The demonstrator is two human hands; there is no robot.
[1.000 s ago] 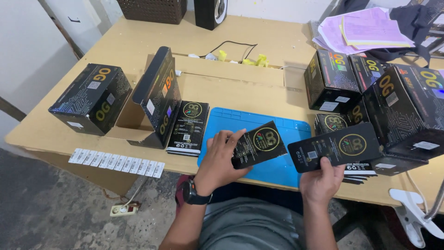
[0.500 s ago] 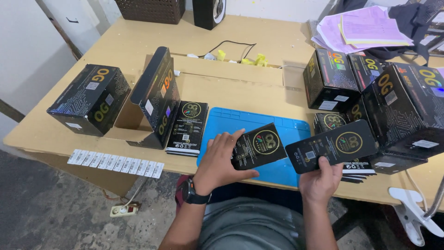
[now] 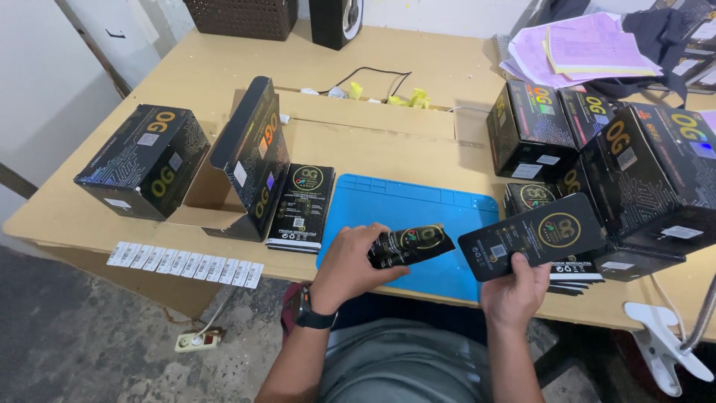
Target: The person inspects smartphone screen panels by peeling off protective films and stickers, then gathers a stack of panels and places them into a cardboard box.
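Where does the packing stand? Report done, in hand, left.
Done, apparently: a closed black box at left, a stack of packets beside the open box. In hand: left hand and right hand each hold a black packet. Left: packets still stacked at right.

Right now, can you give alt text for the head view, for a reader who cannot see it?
The left hand and right hand each hold a flat black packet over a blue mat on a wooden table, among black boxes.
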